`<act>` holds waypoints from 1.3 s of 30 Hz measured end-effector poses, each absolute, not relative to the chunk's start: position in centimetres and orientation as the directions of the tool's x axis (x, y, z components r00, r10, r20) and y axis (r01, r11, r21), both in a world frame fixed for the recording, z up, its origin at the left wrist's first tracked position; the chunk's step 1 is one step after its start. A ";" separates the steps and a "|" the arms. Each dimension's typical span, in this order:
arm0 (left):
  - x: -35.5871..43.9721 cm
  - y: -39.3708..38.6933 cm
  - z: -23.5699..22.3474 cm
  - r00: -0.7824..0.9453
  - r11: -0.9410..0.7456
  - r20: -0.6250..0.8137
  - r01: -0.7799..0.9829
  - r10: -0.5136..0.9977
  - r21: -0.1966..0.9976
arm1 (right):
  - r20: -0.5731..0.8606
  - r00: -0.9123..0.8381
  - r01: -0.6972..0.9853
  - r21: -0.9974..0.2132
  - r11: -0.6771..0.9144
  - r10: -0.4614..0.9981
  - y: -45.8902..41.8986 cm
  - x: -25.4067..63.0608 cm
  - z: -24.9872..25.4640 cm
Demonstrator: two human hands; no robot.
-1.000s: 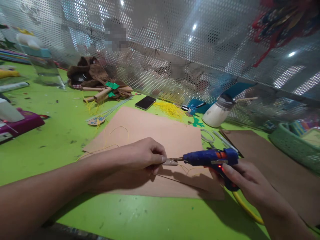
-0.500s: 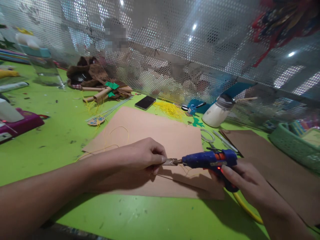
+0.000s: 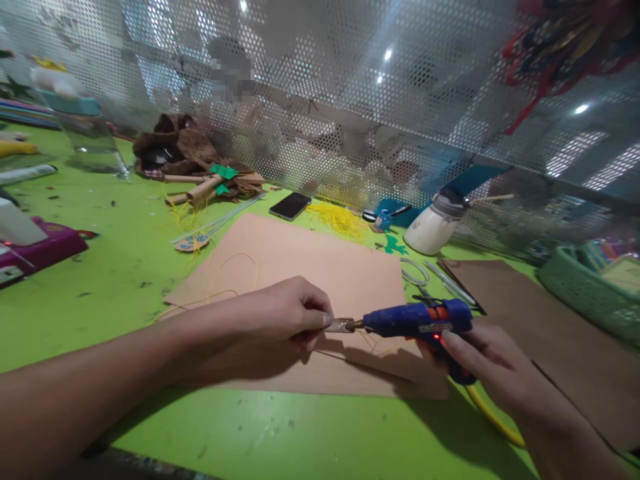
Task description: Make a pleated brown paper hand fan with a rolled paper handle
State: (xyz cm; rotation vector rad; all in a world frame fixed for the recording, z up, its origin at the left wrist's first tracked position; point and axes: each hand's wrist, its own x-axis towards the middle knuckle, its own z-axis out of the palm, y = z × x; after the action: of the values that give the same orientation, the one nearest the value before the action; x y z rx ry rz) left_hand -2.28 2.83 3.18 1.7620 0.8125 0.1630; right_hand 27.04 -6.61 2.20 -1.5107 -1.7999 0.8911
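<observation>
My left hand (image 3: 285,317) is closed in a pinch on a small brown piece (image 3: 340,326), held just above a tan cardboard sheet (image 3: 310,267). My right hand (image 3: 487,363) grips a blue hot glue gun (image 3: 420,320) with an orange trigger part and a red light. The gun's nozzle touches the end of the small piece. A yellow cord (image 3: 493,417) runs from the gun's handle toward me. A thin yellow strand (image 3: 225,277) lies looped on the cardboard.
On the green table (image 3: 100,267) lie a black phone (image 3: 290,205), yellow shreds (image 3: 340,220), a tipped white jar (image 3: 435,227), a brown paper craft pile (image 3: 195,167), a magenta device (image 3: 40,247), a darker brown sheet (image 3: 550,333) and a green basket (image 3: 590,293). A perforated metal screen (image 3: 350,100) closes the back.
The glue gun has slid slightly left, its nozzle now closer against the small piece in my left hand. My left hand has stayed in place.
</observation>
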 end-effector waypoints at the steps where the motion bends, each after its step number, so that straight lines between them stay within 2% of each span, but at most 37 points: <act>1: -2.3 2.8 3.1 0.755 -0.133 -0.280 0.435 0.593 0.890 | 0.039 -0.151 0.573 -0.811 0.120 0.988 -6.6 27.1 2.2; 18: -2.3 2.9 2.9 0.753 -0.190 -0.285 0.476 0.594 0.859 | 0.003 -0.103 0.566 -0.822 0.061 0.995 -6.6 25.0 2.4; 25: -2.4 2.9 2.9 0.744 -0.176 -0.275 0.465 0.609 0.868 | 0.021 -0.084 0.497 -0.866 0.060 0.996 -6.8 25.5 2.1; 31: -2.3 2.8 3.2 0.723 -0.182 -0.274 0.484 0.634 0.856 | -0.032 -0.106 0.511 -0.859 0.027 0.994 -6.3 26.1 1.8; 39: -2.4 3.3 2.8 0.701 -0.242 -0.252 0.523 0.667 0.817 | 0.008 -0.037 0.396 -0.918 0.022 0.999 -6.4 27.0 1.8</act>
State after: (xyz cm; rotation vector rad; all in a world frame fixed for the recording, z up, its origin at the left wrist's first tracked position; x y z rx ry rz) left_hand -2.40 3.28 2.80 1.9095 0.9238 0.1807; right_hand 27.00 -6.39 1.84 -1.4740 -1.5373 1.0024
